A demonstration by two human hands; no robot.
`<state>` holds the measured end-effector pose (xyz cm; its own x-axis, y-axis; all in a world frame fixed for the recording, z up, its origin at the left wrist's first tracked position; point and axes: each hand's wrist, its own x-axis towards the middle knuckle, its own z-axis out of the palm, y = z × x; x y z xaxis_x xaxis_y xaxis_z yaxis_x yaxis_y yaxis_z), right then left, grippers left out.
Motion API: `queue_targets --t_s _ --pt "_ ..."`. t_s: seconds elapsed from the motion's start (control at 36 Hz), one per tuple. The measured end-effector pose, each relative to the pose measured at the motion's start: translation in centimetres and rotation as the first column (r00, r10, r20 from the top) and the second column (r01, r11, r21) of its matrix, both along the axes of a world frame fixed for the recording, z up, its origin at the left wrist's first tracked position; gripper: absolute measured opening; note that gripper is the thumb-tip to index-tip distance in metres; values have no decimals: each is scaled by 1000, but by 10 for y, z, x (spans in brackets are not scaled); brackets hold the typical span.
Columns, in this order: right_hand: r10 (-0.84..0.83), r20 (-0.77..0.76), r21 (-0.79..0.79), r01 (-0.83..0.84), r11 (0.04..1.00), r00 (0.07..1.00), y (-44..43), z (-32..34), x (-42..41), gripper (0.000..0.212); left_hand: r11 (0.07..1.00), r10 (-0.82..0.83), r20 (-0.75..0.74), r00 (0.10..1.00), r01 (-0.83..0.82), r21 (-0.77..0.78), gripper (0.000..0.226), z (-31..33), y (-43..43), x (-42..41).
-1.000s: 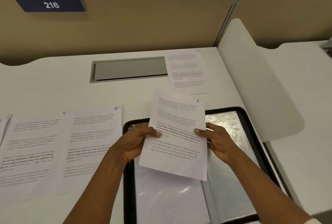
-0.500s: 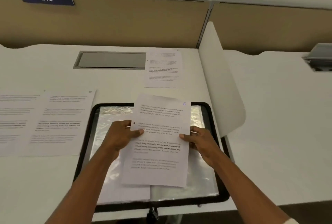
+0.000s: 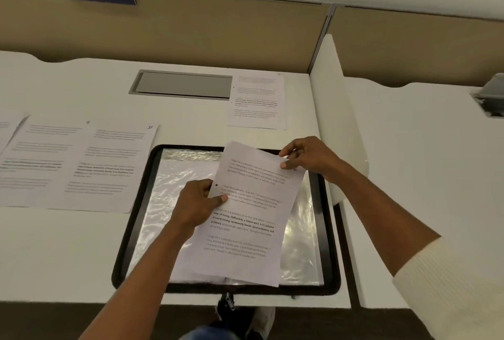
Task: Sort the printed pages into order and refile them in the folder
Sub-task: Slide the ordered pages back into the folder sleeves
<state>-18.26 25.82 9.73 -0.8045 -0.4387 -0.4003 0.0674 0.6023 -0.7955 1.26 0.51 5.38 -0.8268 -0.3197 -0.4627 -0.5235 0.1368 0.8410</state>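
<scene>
White printed page [image 3: 251,225] pinched at its left edge by thumb and curled fingers of left hand [image 3: 196,203], at its top right corner by right hand [image 3: 311,156]. Hangs tilted just above open black-rimmed folder of glossy plastic sleeves [image 3: 133,230].

Matt paper page [image 3: 246,219], glossy crinkled plastic sleeve [image 3: 163,197] (in a black-edged folder [image 3: 136,216]), smooth matt desk [image 3: 68,252]
</scene>
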Motion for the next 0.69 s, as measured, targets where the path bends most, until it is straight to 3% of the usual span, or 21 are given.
queue_targets --t_s 0.08,0.22,0.44,0.61,0.69 --pt "164 -21 142 -160 977 986 -18 4 -14 35 1000 -5 -8 1000 5 12 23 0 -4 -6" --pt "462 -85 355 -406 842 883 -48 8 -29 34 999 5 -61 998 -3 39 19 0 -2 -18" --pt "531 -121 444 -433 784 838 -69 19 -69 33 978 164 -62 985 -154 139 12 -3 1 -39" --pt "546 -172 509 -401 762 820 -65 36 -119 38 980 200 -38 979 -200 8 8 -22 8 -43" --pt "542 -187 518 -387 763 820 -61 41 -144 34 936 229 -30 973 -229 -267 15 -33 18 -44"
